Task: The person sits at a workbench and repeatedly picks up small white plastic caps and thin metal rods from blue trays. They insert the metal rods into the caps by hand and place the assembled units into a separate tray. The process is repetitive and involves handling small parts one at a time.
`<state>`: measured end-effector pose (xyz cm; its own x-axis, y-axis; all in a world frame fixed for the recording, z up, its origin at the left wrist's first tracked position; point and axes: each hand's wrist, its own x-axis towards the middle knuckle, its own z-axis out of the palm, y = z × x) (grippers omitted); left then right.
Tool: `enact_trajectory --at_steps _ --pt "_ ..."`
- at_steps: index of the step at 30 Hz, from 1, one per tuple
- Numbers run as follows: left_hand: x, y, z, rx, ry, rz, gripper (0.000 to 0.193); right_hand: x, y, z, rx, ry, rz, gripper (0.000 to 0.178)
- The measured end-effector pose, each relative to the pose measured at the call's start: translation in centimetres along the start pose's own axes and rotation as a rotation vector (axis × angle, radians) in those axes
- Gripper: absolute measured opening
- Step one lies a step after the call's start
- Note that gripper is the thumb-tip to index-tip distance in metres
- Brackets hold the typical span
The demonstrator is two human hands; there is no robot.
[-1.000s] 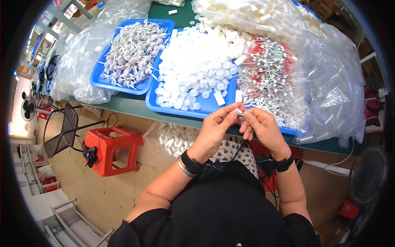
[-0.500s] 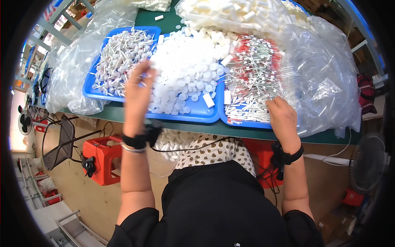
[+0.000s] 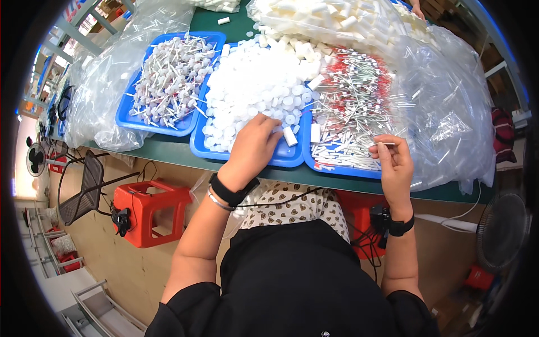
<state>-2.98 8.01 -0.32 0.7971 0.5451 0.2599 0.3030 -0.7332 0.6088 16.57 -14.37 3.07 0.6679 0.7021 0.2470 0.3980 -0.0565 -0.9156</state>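
My left hand (image 3: pixel 255 145) is over the near part of the middle blue tray (image 3: pixel 289 160), above a heap of whitish translucent discs (image 3: pixel 247 109). Its fingers are bent, the thumb stands a little apart from them, and no item shows between them. Just right of its fingertips lies a white foam-like cylinder (image 3: pixel 289 136). My right hand (image 3: pixel 396 163) is raised over the right blue tray's (image 3: pixel 348 170) near right corner, pinching a small white stick (image 3: pixel 385 144) between thumb and fingers. That tray bears similar white sticks (image 3: pixel 339 150) and thin pins with red and white parts (image 3: pixel 359 84).
The left blue tray (image 3: pixel 126 118) is piled with disc-and-stick pieces (image 3: pixel 171 78). Clear plastic bags (image 3: pixel 443 112) flank the trays on the green table (image 3: pixel 213 164). Cream cylinders (image 3: pixel 331 17) fill a bag behind. Red stools (image 3: pixel 149 216) and a fan (image 3: pixel 501 224) stand below. Another person's hand (image 3: pixel 417 10) shows far right.
My left hand has moved right from beside the left tray to the discs. My right hand has lifted slightly from the sticks, with one now visible in its pinch. Another person's hand has appeared.
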Motion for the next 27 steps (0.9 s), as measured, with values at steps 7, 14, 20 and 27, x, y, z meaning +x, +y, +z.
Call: enact_trajectory --at_steps 7,14,20,27 --pt "-2.4 5.2 1.2 -1.562 -0.359 -0.614 0.034 -1.5 -2.2 2.1 0.661 -0.147 0.188 0.012" --pt "-3.8 5.8 3.5 -1.942 -0.417 -0.694 0.031 -2.0 -2.4 3.2 0.588 -0.17 0.185 0.012" --pt "-3.9 5.7 3.6 -1.966 -0.388 -0.736 0.03 -2.2 -2.1 3.2 0.478 -0.147 0.15 0.012" --pt "-4.0 6.1 3.5 -1.857 -0.34 -0.745 0.029 -3.1 -2.1 3.7 0.273 -0.128 -0.057 0.011"
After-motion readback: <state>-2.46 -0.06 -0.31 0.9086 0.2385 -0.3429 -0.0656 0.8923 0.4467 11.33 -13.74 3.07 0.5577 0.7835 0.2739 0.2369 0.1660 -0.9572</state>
